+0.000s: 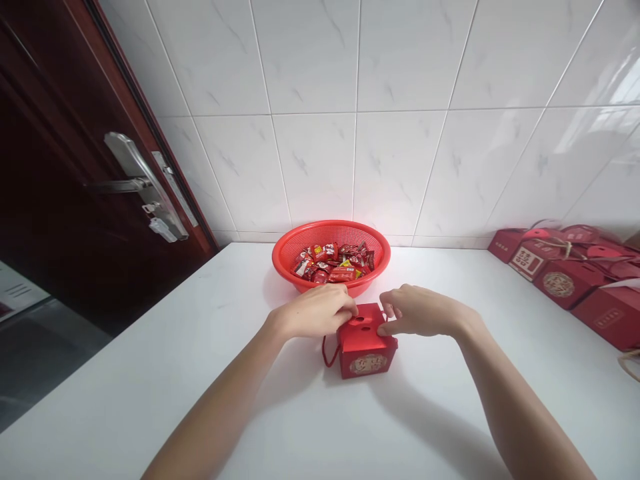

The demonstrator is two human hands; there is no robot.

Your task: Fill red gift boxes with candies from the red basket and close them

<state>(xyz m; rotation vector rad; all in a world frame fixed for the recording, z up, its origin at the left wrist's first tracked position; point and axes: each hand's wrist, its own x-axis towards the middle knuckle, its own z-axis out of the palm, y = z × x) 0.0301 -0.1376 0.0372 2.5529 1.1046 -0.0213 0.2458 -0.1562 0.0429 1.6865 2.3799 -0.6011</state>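
Note:
A small red gift box [366, 353] stands upright on the white table, with a gold round emblem on its front. Two dark holes show in its top, and a red cord handle [329, 352] hangs down at its left side. My left hand [320, 311] grips the top's left edge with curled fingers. On the opposite side, my right hand [417, 311] pinches the right edge, its thumb lying on the top. Some fingertips of both hands are hidden. Just behind the box sits a red plastic basket [283, 267] holding several wrapped candies [343, 273].
Several more red gift boxes [570, 280] are heaped at the table's right, some with cord handles. A white tiled wall [315, 167] rises behind the table [200, 373]. To the left is a dark red door [65, 120] with a metal handle [117, 185] and keys.

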